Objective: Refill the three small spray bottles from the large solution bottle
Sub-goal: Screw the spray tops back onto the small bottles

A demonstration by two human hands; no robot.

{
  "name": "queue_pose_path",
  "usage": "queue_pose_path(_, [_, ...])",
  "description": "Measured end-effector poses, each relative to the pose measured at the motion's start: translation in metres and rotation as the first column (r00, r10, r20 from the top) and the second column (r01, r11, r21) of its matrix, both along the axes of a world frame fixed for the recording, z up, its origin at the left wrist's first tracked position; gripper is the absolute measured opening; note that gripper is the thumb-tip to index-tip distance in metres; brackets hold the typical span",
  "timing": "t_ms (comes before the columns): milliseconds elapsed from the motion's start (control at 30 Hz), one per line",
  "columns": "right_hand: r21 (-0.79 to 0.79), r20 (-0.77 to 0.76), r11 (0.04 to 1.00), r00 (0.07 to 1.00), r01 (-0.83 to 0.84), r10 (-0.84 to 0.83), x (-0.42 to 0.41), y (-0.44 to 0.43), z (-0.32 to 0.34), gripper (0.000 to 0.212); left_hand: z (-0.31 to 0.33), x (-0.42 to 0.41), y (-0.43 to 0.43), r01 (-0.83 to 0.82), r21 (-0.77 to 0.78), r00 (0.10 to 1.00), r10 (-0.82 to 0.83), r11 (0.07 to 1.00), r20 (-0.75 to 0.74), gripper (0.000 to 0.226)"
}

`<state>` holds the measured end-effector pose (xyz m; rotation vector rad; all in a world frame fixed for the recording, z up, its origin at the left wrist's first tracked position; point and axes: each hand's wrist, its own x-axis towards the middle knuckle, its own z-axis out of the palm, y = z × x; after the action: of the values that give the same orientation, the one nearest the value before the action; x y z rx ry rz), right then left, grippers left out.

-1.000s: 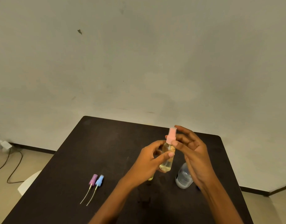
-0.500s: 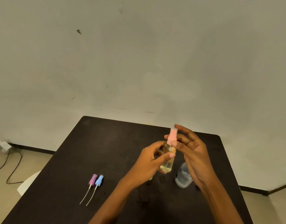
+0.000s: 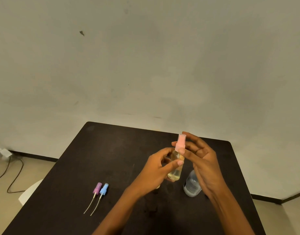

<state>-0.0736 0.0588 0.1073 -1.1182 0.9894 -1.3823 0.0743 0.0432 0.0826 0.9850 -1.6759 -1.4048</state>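
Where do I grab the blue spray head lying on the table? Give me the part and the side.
Pinch the blue plastic spray head by its chunky cap, from above and the right: the purple plastic spray head lies close on its left, and its thin dip tube looks too flimsy.

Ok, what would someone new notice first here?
A small spray bottle of yellowish liquid, held up over the dark table: the left hand grips its body, the right hand pinches its pink sprayer top. Left of them, a purple sprayer head and a blue sprayer head lie side by side.
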Motion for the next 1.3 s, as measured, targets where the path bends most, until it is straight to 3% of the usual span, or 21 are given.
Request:
queue_pose_path(133, [0.012, -0.078, 0.996, 0.993, 0.087, -0.085, 0.0047, 0.0002, 0.0005, 0.047, -0.0003, -0.0012, 0.0015, 0.013, -0.008, 1.000, -0.013, 1.000, 0.008, 0.030])
queue_pose_path(333, [0.012, 0.026, 0.999, 0.998, -0.052, 0.051, 0.0007, 0.0015, -0.0006, 0.068, 0.0017, -0.0010, 0.0002, 0.003, 0.030, 1.000, -0.003, 1.000, -0.028, 0.030])
queue_pose_path(467, [0.007, 0.038, 1.000, 0.999, 0.001, -0.001, 0.0007, 0.0013, 0.0012, 0.046, 0.0019, 0.0003, -0.0006, 0.001, 0.042, 0.999, 0.001, 0.999, -0.039, 0.027])
queue_pose_path(633, [-0.009, -0.038, 0.996, 0.996, 0.086, -0.086, 0.0029, -0.0013, -0.0003, 0.050, 0.0023, 0.0001, 0.0003, 0.009, 0.028, 1.000, -0.008, 1.000, -0.021, 0.030])
queue_pose_path(833, [0.015, 0.043, 0.998, 0.997, -0.061, 0.060, 0.0009, 0.0002, -0.0014, 0.067, 0.0026, -0.0005, 0.0001, 0.005, 0.045, 0.999, -0.004, 0.999, -0.034, 0.032])
queue_pose_path(1067, [0.009, -0.057, 0.994, 0.992, 0.110, -0.109, 0.0058, -0.0003, -0.0010, 0.052, -0.0001, -0.0003, -0.0007, 0.002, 0.018, 1.000, -0.002, 1.000, 0.005, 0.038])
queue_pose_path(1233, [0.030, 0.037, 0.999, 0.999, -0.029, 0.027, 0.0027, 0.0019, 0.0019, 0.050, -0.0008, -0.0017, -0.0014, -0.008, 0.011, 1.000, 0.008, 1.000, -0.007, 0.033])
queue_pose_path(1300, [0.016, 0.014, 1.000, 1.000, -0.006, 0.006, 0.0021, 0.0023, 0.0026, 0.046, -0.0015, -0.0012, -0.0021, -0.004, 0.021, 1.000, 0.005, 1.000, -0.014, 0.032])
